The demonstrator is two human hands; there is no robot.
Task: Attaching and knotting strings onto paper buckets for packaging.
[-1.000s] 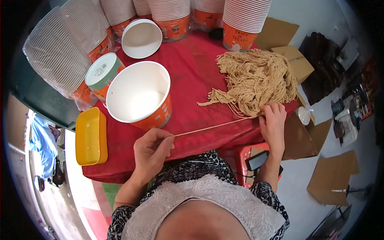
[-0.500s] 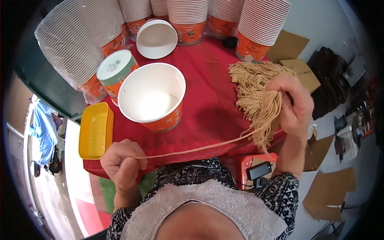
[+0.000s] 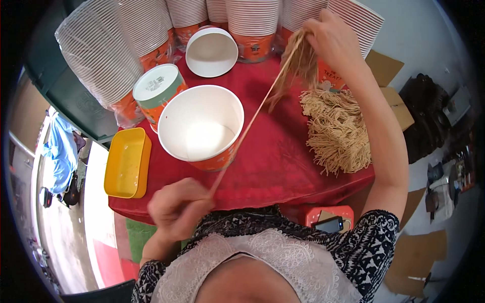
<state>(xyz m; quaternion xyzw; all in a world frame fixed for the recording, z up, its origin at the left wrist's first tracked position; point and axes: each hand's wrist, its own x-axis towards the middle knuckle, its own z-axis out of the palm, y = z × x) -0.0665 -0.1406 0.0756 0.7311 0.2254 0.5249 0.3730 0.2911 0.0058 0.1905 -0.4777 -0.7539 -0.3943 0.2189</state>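
Observation:
My left hand [image 3: 182, 208], a little blurred, pinches one end of a tan cord [image 3: 247, 129] just above my lap. Up at the back right of the table, my right hand [image 3: 334, 40] is closed on a small bundle of tan cords [image 3: 298, 65] that hangs from its fingers. Between the two hands the single cord runs taut on a slant, passing in front of the right side of a large white-lined paper bucket [image 3: 199, 126]. Below my right forearm a thick pile of tan cords [image 3: 339, 134] lies on the table.
A red cloth [image 3: 273, 166] covers the table. Tall stacks of nested paper buckets [image 3: 252, 17] line its back, some in clear plastic. An overturned bucket [image 3: 156, 88], a bucket on its side [image 3: 212, 52] and a yellow tray [image 3: 127, 162] stand left. A phone [image 3: 329, 224] rests on a red stool.
My right hand has lifted a bundle off the pile and carried it up and leftward. The cord, formerly nearly level, now slants steeply. My left hand has shifted slightly right.

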